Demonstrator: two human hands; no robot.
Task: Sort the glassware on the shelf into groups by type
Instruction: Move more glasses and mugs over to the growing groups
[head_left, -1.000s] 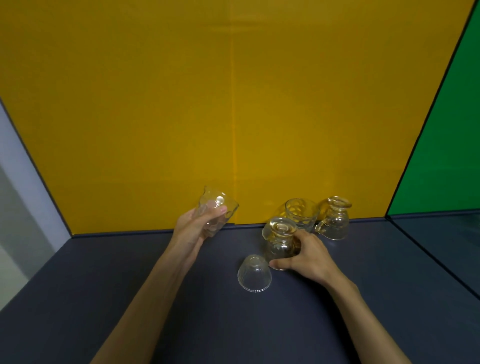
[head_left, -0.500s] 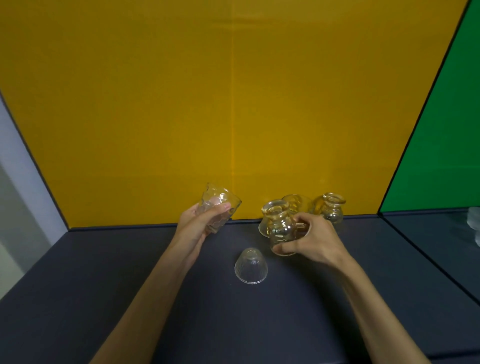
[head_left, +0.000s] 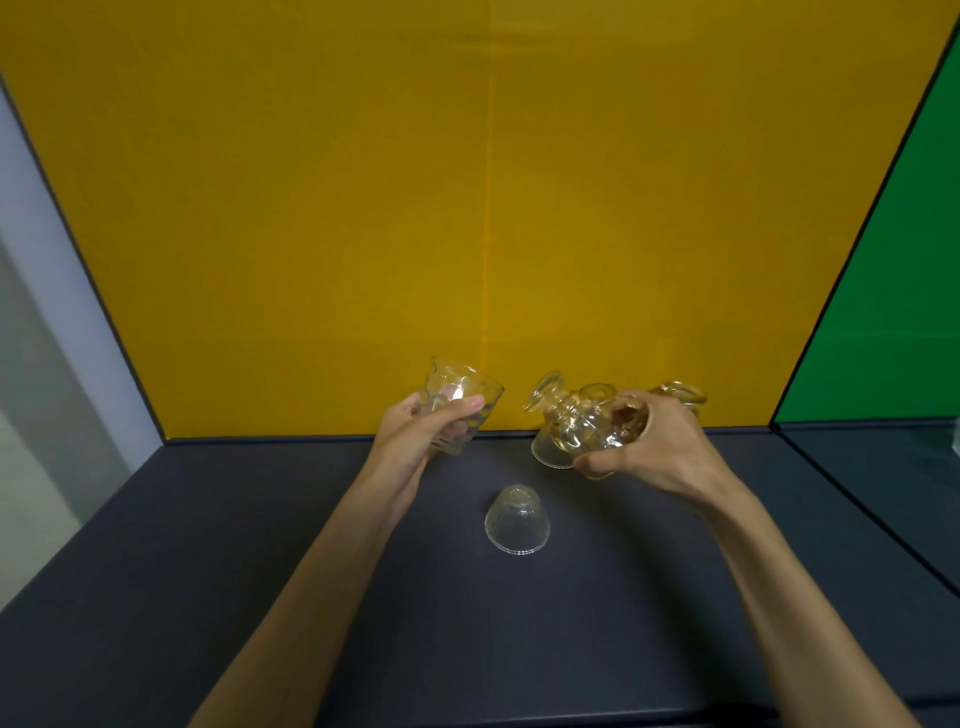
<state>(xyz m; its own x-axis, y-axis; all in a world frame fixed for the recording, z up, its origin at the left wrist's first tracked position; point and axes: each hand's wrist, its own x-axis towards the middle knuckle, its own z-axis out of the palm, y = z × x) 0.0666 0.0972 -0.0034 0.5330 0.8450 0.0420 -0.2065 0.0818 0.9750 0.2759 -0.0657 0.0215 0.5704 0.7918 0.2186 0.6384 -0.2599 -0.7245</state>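
**Both hands lift glassware off the shelf**

Yellow panelling backs a dark grey shelf (head_left: 208, 571), with a green panel at far right. The left hand (head_left: 415, 441) is closed around a faceted tumbler (head_left: 457, 405), held tilted above the shelf at centre left. The right hand (head_left: 649, 447) grips a small amber-tinted glass jug (head_left: 571, 421); a second ago this jug stood on the shelf under that hand, and now it is raised and tipped with its mouth pointing left. Behind the hand, the rim of another amber jug (head_left: 680, 392) shows against the back wall; a further glass may sit beside it, but the hand hides it. A ribbed clear glass (head_left: 517, 522) rests upside down on the shelf, near and between the two hands, apart from both. With two different types now in the air, the sorting looks only begun: each piece probably heads toward its own side.
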